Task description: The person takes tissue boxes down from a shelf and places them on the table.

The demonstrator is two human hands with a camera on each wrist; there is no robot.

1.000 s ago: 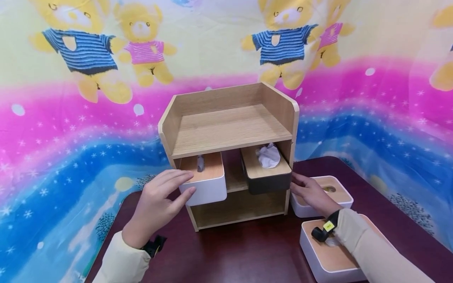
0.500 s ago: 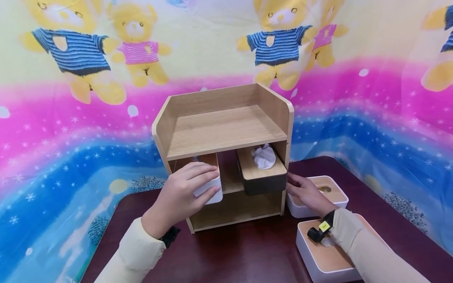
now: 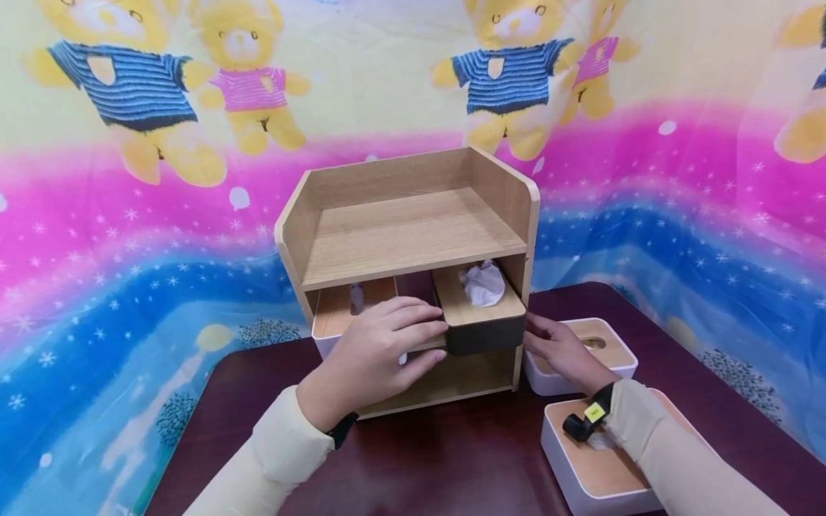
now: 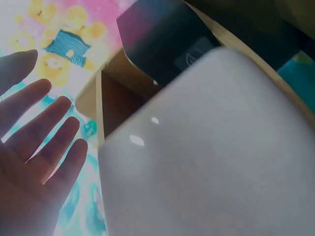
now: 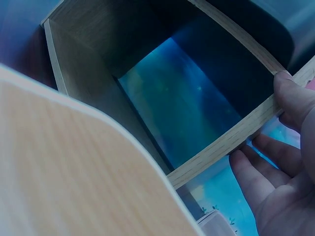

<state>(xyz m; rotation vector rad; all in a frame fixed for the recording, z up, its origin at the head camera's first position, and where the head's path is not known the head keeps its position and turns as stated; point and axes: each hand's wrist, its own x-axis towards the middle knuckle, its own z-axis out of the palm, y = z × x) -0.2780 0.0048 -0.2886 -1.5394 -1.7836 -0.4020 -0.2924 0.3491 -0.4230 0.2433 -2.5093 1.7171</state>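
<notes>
A small wooden desk shelf holds two tissue boxes in its middle level. The left one is a white tissue box with a wood-look lid, its front partly hidden behind my left hand. To its right sits a dark tissue box with a crumpled white tissue on top. My left fingers are extended toward the dark box's left corner; the left wrist view shows them spread, beside the large white box. With my right hand I hold the shelf's right side panel, thumb and fingers on opposite faces.
Two more white tissue boxes with wood-look lids lie at the right: a farther box beside the right hand, and a nearer box under the right forearm. The dark red table extends in front. Behind hangs a bear-print cloth.
My left hand has moved right, from the white box's left side across its front toward the dark box. The white box sits slightly farther in. My right hand keeps its place on the panel.
</notes>
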